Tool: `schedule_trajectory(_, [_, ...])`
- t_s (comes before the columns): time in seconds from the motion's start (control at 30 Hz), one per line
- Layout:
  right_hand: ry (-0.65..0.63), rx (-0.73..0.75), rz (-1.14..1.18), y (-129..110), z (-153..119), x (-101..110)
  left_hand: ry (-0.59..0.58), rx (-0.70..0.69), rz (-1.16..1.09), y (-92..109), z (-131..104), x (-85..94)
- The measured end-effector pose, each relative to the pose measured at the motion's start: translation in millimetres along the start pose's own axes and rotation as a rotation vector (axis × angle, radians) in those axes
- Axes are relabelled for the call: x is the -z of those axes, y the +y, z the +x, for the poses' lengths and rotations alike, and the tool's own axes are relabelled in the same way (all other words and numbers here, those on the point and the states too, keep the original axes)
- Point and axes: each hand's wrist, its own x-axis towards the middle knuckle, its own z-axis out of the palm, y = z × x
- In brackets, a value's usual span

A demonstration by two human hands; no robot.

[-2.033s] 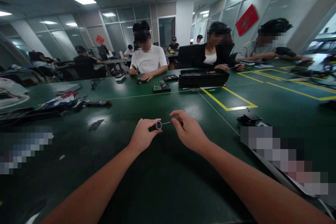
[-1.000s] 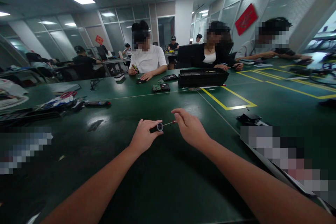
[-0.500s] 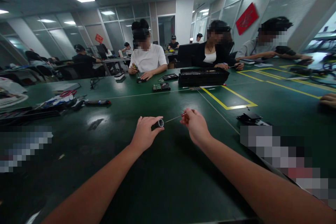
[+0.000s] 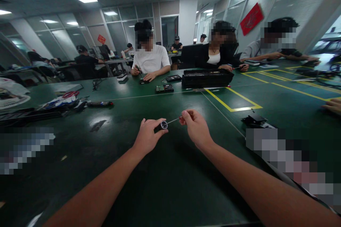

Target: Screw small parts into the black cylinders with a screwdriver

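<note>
My left hand (image 4: 147, 135) grips a short black cylinder (image 4: 163, 125) between thumb and fingers. Its round open end, ringed in silver, faces me and to the right. My right hand (image 4: 195, 124) is closed around the handle of a screwdriver (image 4: 173, 121), most of which the fingers cover. The thin metal shaft points left, and its tip is at the cylinder's open end, seemingly inside the rim. Both hands are raised over the green table (image 4: 165, 184).
A marker-like pen (image 4: 99, 104) and a pile of tools and cables (image 4: 62, 101) lie to the left. Ahead are a circuit board (image 4: 164, 88) and a long black housing (image 4: 207, 78). Black parts (image 4: 257, 118) sit at right. Co-workers sit across the table.
My right hand has shifted slightly left and turned, bringing the screwdriver's shaft further into the cylinder's mouth. My left hand keeps its hold almost unmoved.
</note>
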Motion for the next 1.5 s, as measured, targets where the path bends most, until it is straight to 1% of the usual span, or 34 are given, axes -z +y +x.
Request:
schedule_trajectory(0.17, [-0.021, 0.055, -0.275, -16.8, -4.6, 8.2, -0.028, 0.021, 0.011, -5.0, -0.2, -1.1])
schedule_trajectory(0.33, [-0.156, 0.192, -0.323, -19.4, -6.4, 10.8, -0.058, 0.02, 0.016, -6.2, -1.3, -1.0])
schedule_trajectory(0.43, [-0.202, 0.239, -0.356, -20.4, -8.7, 10.6, -0.056, 0.026, 0.023, -6.9, -1.6, -0.6])
schedule_trajectory(0.53, [-0.201, 0.219, -0.404, -22.3, -9.7, 10.2, -0.054, 0.019, 0.015, -7.6, -1.7, -1.3])
schedule_trajectory(0.6, [-0.166, 0.207, -0.461, -22.5, -8.7, 9.9, -0.056, 0.013, 0.007, -7.7, -1.7, -2.1])
schedule_trajectory(0.7, [-0.127, 0.235, -0.527, -20.4, -6.1, 9.4, -0.066, 0.019, 0.006, -6.9, -1.5, -2.3])
schedule_trajectory(0.8, [-0.159, 0.262, -0.52, -17.7, -5.2, 8.9, -0.08, 0.024, 0.011, -4.8, -1.2, -0.1])
schedule_trajectory(0.97, [-0.219, 0.274, -0.428, -17.5, -6.9, 10.3, -0.071, 0.058, -0.017, -1.4, -1.5, 4.0])
schedule_trajectory(1.03, [-0.216, 0.256, -0.417, -18.0, -6.3, 11.1, -0.073, 0.056, -0.027, -1.1, -2.1, 4.0])
schedule_trajectory(1.17, [-0.18, 0.235, -0.49, -17.6, -3.4, 11.1, -0.07, 0.035, -0.039, -1.6, -2.8, 2.8])
schedule_trajectory(1.27, [-0.175, 0.2, -0.492, -17.0, -3.5, 10.7, -0.068, 0.031, -0.03, -1.9, -2.7, 2.6])
schedule_trajectory(1.5, [-0.201, 0.155, -0.286, -13.9, -5.8, 9.8, -0.052, 0.054, -0.024, -2.1, -3.1, 2.9])
